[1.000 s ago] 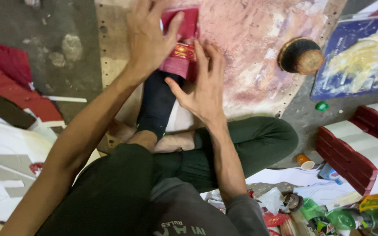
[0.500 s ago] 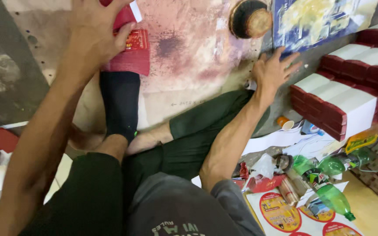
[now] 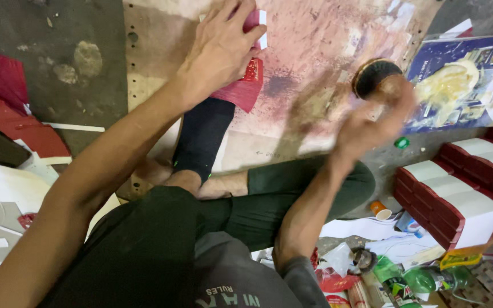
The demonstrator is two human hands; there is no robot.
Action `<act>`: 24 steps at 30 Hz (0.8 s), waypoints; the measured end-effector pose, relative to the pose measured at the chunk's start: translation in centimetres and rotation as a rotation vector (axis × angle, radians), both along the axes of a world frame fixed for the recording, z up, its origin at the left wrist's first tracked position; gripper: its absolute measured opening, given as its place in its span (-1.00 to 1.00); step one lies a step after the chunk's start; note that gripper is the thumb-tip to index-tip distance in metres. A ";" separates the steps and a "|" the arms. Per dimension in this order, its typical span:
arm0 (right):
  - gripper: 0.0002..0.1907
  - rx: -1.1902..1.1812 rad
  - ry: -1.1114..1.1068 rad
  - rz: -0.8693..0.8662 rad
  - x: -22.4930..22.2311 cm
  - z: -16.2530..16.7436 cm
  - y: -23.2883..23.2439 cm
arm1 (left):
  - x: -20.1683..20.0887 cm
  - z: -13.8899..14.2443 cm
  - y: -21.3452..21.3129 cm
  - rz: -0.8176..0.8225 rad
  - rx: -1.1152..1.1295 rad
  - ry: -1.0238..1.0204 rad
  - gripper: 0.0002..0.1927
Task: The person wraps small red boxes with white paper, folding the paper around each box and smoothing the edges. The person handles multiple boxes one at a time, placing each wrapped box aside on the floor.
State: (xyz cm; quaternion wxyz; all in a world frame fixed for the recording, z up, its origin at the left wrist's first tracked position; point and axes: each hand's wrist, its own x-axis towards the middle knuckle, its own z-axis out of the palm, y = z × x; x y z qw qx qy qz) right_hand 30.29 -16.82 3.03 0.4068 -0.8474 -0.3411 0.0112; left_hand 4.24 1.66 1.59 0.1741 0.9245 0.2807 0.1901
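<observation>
Head view of a seated person working over a stained board [image 3: 315, 51] on the floor. The left hand [image 3: 221, 48] lies palm-down with its fingers closed over a red box [image 3: 243, 88], pinning it to the board; the box shows below and to the right of the palm, and a white edge shows at the fingertips. The right hand [image 3: 372, 122] is blurred, so whether its fingers are spread or closed cannot be told; it hovers just below a round dark brush [image 3: 375, 77], and contact cannot be judged. Beyond the right hand lies a blue printed sheet [image 3: 463, 80] smeared with yellowish paste. Nearer the body on that side stand rows of red-and-white boxes [image 3: 463, 194], with green bottles [image 3: 423, 279] below them.
</observation>
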 end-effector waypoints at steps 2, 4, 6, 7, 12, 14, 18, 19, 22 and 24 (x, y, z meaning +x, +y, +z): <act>-0.79 -0.075 -0.045 0.375 -5.3 -1.0 2.8 | 0.1 -0.2 -0.1 0.011 -0.005 -0.005 -0.62; -0.41 -0.052 0.002 0.687 -8.6 -2.3 6.0 | 0.1 -0.3 -0.2 0.067 -0.116 -0.009 -0.54; -0.44 -0.116 -0.044 0.735 -9.4 -2.6 7.5 | 0.0 -0.3 -0.2 0.088 -0.130 -0.009 -0.53; -0.44 -0.147 -0.067 0.764 -9.7 -2.7 8.2 | 0.0 -0.3 -0.2 0.082 -0.085 -0.007 -0.56; -0.40 -0.210 -0.171 0.793 -8.5 -2.3 9.6 | -0.2 -0.3 0.1 0.094 -0.087 -0.049 -0.53; -0.40 -0.224 -0.211 0.799 -8.5 -2.4 9.8 | -0.2 -0.4 0.2 0.089 -0.103 -0.057 -0.52; -0.38 -0.274 -0.320 0.781 -9.1 -3.0 9.8 | -0.3 -0.6 0.3 0.074 -0.107 -0.073 -0.59; -0.37 -0.295 -0.348 0.785 -9.1 -3.1 9.7 | -0.3 -0.6 0.2 0.072 -0.105 -0.069 -0.59; -0.36 -0.331 -0.382 0.758 -9.1 -3.2 9.3 | -0.3 -0.4 0.1 0.080 -0.100 -0.075 -0.62; -0.40 -0.303 -0.337 0.762 -9.1 -3.4 9.0 | -0.3 -0.4 0.1 0.085 -0.092 -0.082 -0.63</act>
